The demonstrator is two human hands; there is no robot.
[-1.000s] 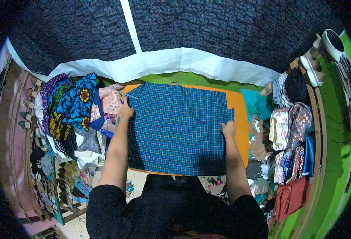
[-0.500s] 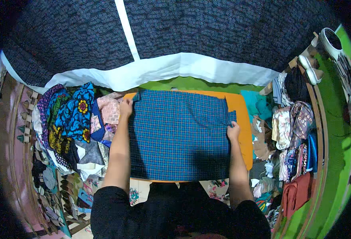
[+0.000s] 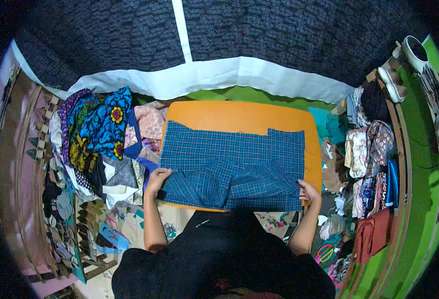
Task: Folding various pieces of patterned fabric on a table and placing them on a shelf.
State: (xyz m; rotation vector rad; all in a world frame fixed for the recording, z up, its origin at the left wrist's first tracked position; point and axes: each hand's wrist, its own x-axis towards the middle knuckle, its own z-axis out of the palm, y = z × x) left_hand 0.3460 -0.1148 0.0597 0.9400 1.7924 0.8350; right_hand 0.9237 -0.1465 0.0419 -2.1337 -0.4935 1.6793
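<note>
A blue-green checked cloth [image 3: 209,144] lies across an orange board [image 3: 229,113], its near part folded over in loose, rumpled layers. The far edge of the fabric is stepped, with a taller piece at each side. My left hand [image 3: 156,181] pinches the cloth at its left side, thumb and fingers closed. At the right side, my right hand [image 3: 310,192] grips the edge of the folded layer with bent fingers. Both forearms reach in from below.
Left of the board is a heap of patterned fabrics [image 3: 102,127]. At the right, a wooden rack holds folded cloths [image 3: 356,152] and a rust-red cloth [image 3: 374,239]. Scissors [image 3: 324,253] with coloured handles lie at lower right. A dark patterned curtain [image 3: 259,30] hangs behind.
The cloth's far edge has come toward me and its near part is now bunched and folded over. Both hands have moved nearer to me, and more orange board shows at the back.
</note>
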